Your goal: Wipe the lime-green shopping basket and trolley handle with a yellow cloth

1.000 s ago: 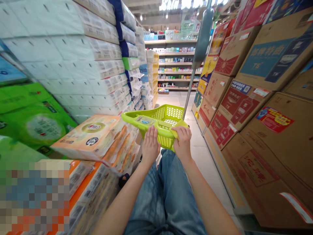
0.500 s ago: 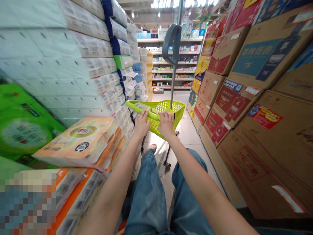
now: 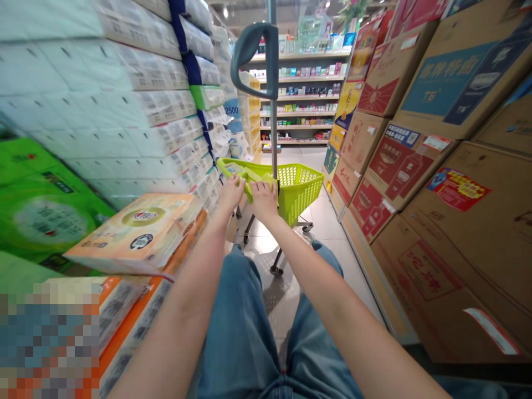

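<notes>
A lime-green wheeled shopping basket (image 3: 300, 188) stands on the aisle floor ahead of me, its grey pull handle (image 3: 266, 55) raised upright on a metal pole. My left hand (image 3: 231, 192) and my right hand (image 3: 263, 199) both rest on the basket's near rim, arms stretched forward, fingers curled over the rim. My legs in blue jeans (image 3: 253, 327) show below.
Stacked white tissue packs (image 3: 137, 100) and orange packs (image 3: 141, 233) line the left. Cardboard cartons (image 3: 436, 166) are stacked along the right. Green packs (image 3: 37, 205) sit at the far left. Shelves (image 3: 303, 100) close the aisle's far end, past a light tiled floor (image 3: 328, 233).
The basket has rolled farther away down the aisle, my arms stretching out with it. Its wheels and upright handle came into view.
</notes>
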A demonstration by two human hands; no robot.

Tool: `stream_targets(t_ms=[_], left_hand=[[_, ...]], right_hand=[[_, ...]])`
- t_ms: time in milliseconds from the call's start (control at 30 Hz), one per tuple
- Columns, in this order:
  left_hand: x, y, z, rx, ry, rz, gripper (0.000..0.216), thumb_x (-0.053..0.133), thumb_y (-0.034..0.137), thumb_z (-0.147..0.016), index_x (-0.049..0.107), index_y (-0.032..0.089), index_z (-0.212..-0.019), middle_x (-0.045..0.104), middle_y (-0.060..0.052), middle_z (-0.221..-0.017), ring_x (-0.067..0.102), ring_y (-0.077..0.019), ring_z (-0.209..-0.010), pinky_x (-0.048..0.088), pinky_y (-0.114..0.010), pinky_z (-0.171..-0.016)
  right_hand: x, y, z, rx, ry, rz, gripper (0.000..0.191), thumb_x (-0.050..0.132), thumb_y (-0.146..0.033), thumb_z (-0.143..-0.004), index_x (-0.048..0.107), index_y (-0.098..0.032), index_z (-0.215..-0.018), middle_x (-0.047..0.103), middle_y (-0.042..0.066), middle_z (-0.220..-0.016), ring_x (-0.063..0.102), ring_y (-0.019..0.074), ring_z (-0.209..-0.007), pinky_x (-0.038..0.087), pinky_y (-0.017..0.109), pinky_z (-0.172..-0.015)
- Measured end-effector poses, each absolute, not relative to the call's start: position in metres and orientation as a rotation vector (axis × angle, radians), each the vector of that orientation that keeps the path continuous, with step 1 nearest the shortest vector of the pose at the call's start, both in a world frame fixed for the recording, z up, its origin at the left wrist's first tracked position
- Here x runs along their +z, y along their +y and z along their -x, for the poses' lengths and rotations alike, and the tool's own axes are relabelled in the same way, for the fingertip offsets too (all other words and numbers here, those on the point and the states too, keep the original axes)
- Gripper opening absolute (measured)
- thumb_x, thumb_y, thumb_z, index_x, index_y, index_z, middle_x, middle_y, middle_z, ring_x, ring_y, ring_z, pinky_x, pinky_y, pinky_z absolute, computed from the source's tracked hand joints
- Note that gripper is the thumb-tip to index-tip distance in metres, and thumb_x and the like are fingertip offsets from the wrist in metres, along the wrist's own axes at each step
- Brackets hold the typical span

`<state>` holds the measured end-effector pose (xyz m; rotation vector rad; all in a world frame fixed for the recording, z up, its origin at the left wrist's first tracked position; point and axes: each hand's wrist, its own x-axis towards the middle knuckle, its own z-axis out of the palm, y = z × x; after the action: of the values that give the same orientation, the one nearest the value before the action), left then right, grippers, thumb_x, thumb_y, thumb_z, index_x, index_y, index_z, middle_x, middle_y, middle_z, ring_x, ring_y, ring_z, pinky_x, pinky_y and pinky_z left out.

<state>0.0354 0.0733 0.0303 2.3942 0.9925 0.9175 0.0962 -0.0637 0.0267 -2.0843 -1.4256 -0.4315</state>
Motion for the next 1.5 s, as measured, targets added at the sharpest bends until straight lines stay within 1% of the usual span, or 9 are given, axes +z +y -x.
stream_targets(t_ms=[133, 267, 433, 600, 700, 800, 967, 1100, 1500], left_hand=[[0.026, 0.083, -0.021, 0.937, 0.988, -2.291, 0.048, 0.052, 0.043, -0.092, 0.062, 0.017, -0.131, 0.044, -0.012, -0.153, 0.043, -0.0303, -0.141, 0.027, -0.047, -0.118], [0.022, 0.092, 0.0, 0.976, 0.94, -2.192, 0.05, 0.051, 0.037, -0.092, 0.058, 0.015, -0.136, 0.043, -0.011, -0.154, 0.037, -0.0236, -0.145, 0.025, -0.038, -0.121], [0.021, 0.099, 0.031, 0.994, 0.909, -2.084, 0.053, 0.057, 0.041, -0.087, 0.06, 0.017, -0.134, 0.048, -0.011, -0.151, 0.041, -0.0239, -0.143, 0.027, -0.038, -0.12], [0.017, 0.098, 0.063, 1.03, 0.856, -1.946, 0.059, 0.065, 0.036, -0.078, 0.061, 0.016, -0.133, 0.046, -0.009, -0.153, 0.038, -0.0268, -0.144, 0.026, -0.037, -0.121], [0.02, 0.097, 0.081, 1.03, 0.853, -1.883, 0.058, 0.065, 0.033, -0.077, 0.061, 0.019, -0.133, 0.048, -0.006, -0.151, 0.04, -0.0275, -0.143, 0.026, -0.04, -0.121], [0.025, 0.097, 0.096, 1.021, 0.828, -1.876, 0.055, 0.065, 0.029, -0.077, 0.062, 0.021, -0.132, 0.05, -0.004, -0.15, 0.039, -0.0256, -0.144, 0.021, -0.041, -0.123], [0.025, 0.097, 0.117, 1.034, 0.805, -1.748, 0.056, 0.064, 0.026, -0.077, 0.061, 0.021, -0.133, 0.045, -0.002, -0.153, 0.037, -0.024, -0.145, 0.024, -0.038, -0.123], [0.017, 0.096, 0.132, 1.054, 0.788, -1.724, 0.058, 0.061, 0.028, -0.079, 0.058, 0.022, -0.136, 0.043, -0.001, -0.154, 0.035, -0.0238, -0.146, 0.025, -0.039, -0.123], [0.012, 0.065, 0.145, 1.165, 0.848, -1.743, 0.057, 0.057, 0.028, -0.08, 0.058, 0.021, -0.136, 0.046, -0.002, -0.152, 0.036, -0.0226, -0.145, 0.024, -0.037, -0.123]], right_hand=[[0.023, -0.061, -0.077, -0.462, -1.464, 2.02, 0.047, 0.041, -0.011, -0.094, 0.045, -0.016, -0.14, 0.057, 0.013, -0.133, 0.042, 0.0263, -0.127, 0.014, 0.053, -0.119], [0.017, -0.055, -0.055, -0.503, -1.525, 1.897, 0.051, 0.042, -0.009, -0.093, 0.04, -0.012, -0.145, 0.056, 0.014, -0.137, 0.042, 0.0265, -0.129, 0.015, 0.055, -0.12], [0.002, -0.069, -0.047, -0.514, -1.776, 1.716, 0.049, 0.038, -0.009, -0.098, 0.042, -0.015, -0.145, 0.048, 0.008, -0.15, 0.037, 0.0212, -0.139, 0.018, 0.046, -0.122], [-0.04, -0.122, -0.095, -0.498, -1.9, 1.528, 0.046, 0.041, -0.009, -0.097, 0.052, -0.022, -0.14, 0.057, 0.007, -0.143, 0.044, 0.0218, -0.137, 0.032, 0.045, -0.115], [-0.057, -0.15, -0.14, -0.453, -1.688, 1.657, 0.049, 0.038, -0.003, -0.092, 0.06, -0.021, -0.132, 0.059, 0.007, -0.141, 0.045, 0.0226, -0.137, 0.034, 0.045, -0.113], [-0.055, -0.156, -0.173, -0.326, -1.498, 1.829, 0.059, 0.035, 0.003, -0.085, 0.059, -0.021, -0.133, 0.056, 0.006, -0.143, 0.044, 0.0202, -0.138, 0.034, 0.042, -0.114], [-0.044, -0.138, -0.178, -0.131, -1.612, 1.918, 0.055, 0.044, 0.003, -0.074, 0.07, -0.023, -0.115, 0.072, 0.003, -0.119, 0.064, 0.0179, -0.112, 0.047, 0.029, -0.099], [-0.048, -0.133, -0.166, -0.077, -1.587, 2.019, 0.044, 0.048, -0.003, -0.076, 0.072, -0.024, -0.108, 0.076, 0.001, -0.106, 0.069, 0.0193, -0.097, 0.05, 0.027, -0.085], [-0.053, -0.137, -0.155, -0.123, -1.456, 2.182, 0.04, 0.048, -0.011, -0.082, 0.07, -0.024, -0.112, 0.076, 0.004, -0.104, 0.068, 0.0216, -0.094, 0.045, 0.026, -0.077]])
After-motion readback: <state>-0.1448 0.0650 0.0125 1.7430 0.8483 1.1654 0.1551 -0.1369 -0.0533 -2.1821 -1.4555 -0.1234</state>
